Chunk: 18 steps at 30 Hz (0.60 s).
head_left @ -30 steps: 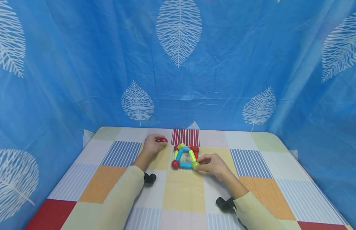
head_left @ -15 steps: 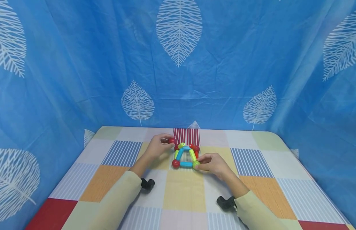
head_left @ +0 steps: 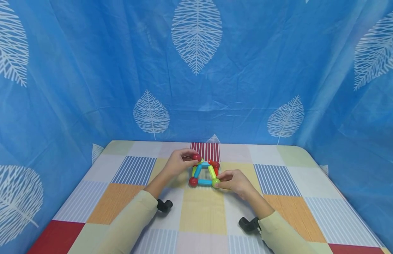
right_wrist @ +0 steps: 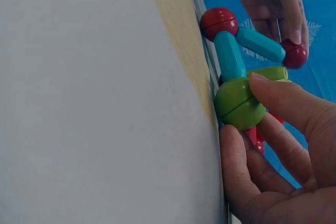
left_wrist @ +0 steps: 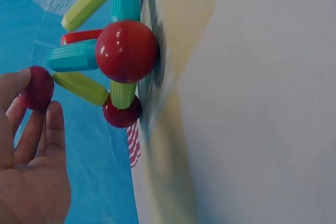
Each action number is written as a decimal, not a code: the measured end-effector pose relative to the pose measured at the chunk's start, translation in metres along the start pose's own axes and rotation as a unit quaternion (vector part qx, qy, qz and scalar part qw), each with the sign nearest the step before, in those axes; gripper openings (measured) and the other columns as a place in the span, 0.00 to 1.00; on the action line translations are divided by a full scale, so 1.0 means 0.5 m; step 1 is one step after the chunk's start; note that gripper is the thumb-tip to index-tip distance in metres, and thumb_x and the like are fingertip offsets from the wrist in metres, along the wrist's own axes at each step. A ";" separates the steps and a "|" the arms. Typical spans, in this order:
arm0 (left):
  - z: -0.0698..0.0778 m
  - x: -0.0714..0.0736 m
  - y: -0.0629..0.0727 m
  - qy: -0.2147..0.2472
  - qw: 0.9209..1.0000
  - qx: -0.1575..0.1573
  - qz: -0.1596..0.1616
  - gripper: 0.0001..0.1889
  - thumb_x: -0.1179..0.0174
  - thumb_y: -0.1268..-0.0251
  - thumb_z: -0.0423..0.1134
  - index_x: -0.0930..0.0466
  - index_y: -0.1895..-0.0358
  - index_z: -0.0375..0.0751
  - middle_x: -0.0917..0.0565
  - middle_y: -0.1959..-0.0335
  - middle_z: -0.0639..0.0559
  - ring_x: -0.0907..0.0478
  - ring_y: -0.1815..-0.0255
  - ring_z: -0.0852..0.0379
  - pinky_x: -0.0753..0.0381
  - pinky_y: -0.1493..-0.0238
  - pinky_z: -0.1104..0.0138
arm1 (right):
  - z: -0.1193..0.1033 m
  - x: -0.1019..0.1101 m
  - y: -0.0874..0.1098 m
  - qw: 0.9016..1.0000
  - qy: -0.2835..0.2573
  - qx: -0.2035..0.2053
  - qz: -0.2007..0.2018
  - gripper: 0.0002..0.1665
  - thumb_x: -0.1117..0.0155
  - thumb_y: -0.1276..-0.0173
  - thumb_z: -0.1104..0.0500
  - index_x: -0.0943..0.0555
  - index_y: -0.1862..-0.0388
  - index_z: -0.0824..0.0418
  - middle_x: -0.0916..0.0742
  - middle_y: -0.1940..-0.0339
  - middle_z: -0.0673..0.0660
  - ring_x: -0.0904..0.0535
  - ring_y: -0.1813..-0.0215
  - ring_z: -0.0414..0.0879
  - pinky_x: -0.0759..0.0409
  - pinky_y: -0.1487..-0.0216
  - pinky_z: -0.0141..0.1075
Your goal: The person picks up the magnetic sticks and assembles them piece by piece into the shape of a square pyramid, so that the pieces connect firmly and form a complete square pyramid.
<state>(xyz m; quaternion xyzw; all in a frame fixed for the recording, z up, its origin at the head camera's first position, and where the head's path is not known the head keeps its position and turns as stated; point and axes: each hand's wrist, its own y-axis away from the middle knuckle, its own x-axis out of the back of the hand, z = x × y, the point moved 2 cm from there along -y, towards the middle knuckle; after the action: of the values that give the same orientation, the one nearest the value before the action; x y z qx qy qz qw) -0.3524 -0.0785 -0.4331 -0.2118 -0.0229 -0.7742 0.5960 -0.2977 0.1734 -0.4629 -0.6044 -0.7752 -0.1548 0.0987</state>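
Note:
Between left thumb and fingers, my left hand (head_left: pixel 179 164) pinches a loose red ball (left_wrist: pixel 39 88). It is up at the raised tips of a blue stick (left_wrist: pixel 73 56) and a yellow-green stick (left_wrist: pixel 81 87); whether it touches them I cannot tell. These belong to a frame of balls and sticks on the table, with a red ball (left_wrist: pixel 126 51) at its near left corner. A blue stick (head_left: pixel 204 182) runs along its near side. At the near right corner my right hand (head_left: pixel 236 181) pinches the green ball (right_wrist: pixel 239 103). Fingers partly hide the far side.
A patchwork-patterned cloth (head_left: pixel 203 211) covers the table. Behind it and at both sides hangs a blue curtain (head_left: pixel 215 88) with white leaves. A black wrist device (head_left: pixel 164 205) sits on the left wrist, another (head_left: pixel 248 224) on the right.
My left hand has moved right with the red ball, from beside the frame to over its far left corner. The right hand has stayed on the green ball.

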 end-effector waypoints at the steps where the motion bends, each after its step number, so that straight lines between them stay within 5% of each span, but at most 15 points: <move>1: 0.002 -0.002 0.000 -0.004 1.000 -0.001 -0.003 0.17 0.28 0.37 0.35 0.14 0.45 0.40 0.11 0.53 0.46 0.14 0.54 0.54 0.13 0.46 0.62 | 0.000 0.000 0.001 1.000 0.000 0.001 -0.001 0.18 0.19 0.44 0.63 0.13 0.55 0.68 0.10 0.63 0.55 0.17 0.60 0.42 0.16 0.60 0.32; 18: 0.014 -0.022 0.001 -0.031 0.999 -0.002 -0.034 0.16 0.28 0.36 0.39 0.14 0.45 0.46 0.12 0.50 0.51 0.16 0.50 0.54 0.14 0.44 0.62 | -0.006 -0.001 0.003 1.000 -0.012 -0.001 -0.004 0.18 0.20 0.44 0.64 0.13 0.55 0.69 0.09 0.63 0.54 0.17 0.61 0.41 0.16 0.60 0.32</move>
<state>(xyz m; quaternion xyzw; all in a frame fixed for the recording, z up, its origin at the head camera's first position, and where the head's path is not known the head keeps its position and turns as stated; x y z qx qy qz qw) -0.3476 -0.0669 -0.4309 -0.2360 -0.0474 -0.7873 0.5676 -0.2962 0.1722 -0.4602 -0.6030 -0.7788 -0.1485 0.0884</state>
